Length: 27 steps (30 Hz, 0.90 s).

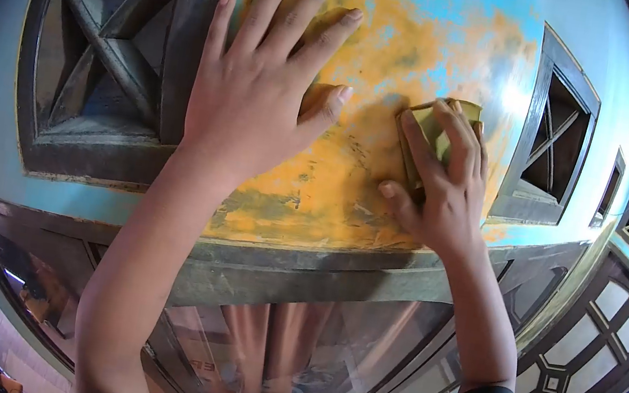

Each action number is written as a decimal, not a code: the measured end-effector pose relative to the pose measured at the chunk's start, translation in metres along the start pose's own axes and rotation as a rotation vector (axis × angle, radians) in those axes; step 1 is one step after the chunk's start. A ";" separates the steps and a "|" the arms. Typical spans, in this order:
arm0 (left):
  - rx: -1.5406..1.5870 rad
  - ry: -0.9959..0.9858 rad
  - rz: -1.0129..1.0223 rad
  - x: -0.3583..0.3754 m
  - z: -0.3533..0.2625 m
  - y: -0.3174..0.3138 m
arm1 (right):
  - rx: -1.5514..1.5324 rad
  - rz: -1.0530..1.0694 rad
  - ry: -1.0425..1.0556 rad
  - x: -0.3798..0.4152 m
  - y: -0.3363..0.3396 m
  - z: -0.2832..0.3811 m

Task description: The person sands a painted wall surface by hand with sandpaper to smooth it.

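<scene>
My left hand rests with spread fingers against the wall, at the left side of a worn orange patch. Nothing is held in it. Farther right, my right hand presses a folded piece of sandpaper, yellowish-brown, against the same wall. Its fingers lie over the sandpaper, and the thumb is below its lower left edge. Blue paint, orange filler and dark smudges show in patches around both hands. The wall surface under the sandpaper is hidden.
A dark wooden vent frame with crossed slats is left of my left hand; another vent frame is right of my right hand. Below runs a wooden beam over glass with curtains behind. A panelled door stands at right.
</scene>
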<state>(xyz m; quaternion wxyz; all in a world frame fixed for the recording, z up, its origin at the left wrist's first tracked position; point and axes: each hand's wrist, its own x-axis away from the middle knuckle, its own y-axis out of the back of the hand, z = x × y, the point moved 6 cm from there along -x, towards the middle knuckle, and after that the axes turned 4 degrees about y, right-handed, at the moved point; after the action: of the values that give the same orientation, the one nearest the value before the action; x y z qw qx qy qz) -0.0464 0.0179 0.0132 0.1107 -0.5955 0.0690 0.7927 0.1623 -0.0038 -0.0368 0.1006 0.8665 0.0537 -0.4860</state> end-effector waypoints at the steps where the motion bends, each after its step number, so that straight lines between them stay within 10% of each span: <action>1: 0.002 0.004 0.005 0.000 0.000 0.000 | -0.001 0.013 0.006 0.001 -0.001 0.005; 27: 0.005 0.006 0.002 0.003 0.001 0.000 | 0.048 0.043 -0.005 0.002 -0.003 0.016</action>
<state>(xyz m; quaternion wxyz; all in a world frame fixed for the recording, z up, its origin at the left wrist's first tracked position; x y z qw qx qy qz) -0.0481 0.0189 0.0111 0.1114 -0.5976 0.0718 0.7908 0.1499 -0.0040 -0.0471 0.0906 0.8684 0.0233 -0.4870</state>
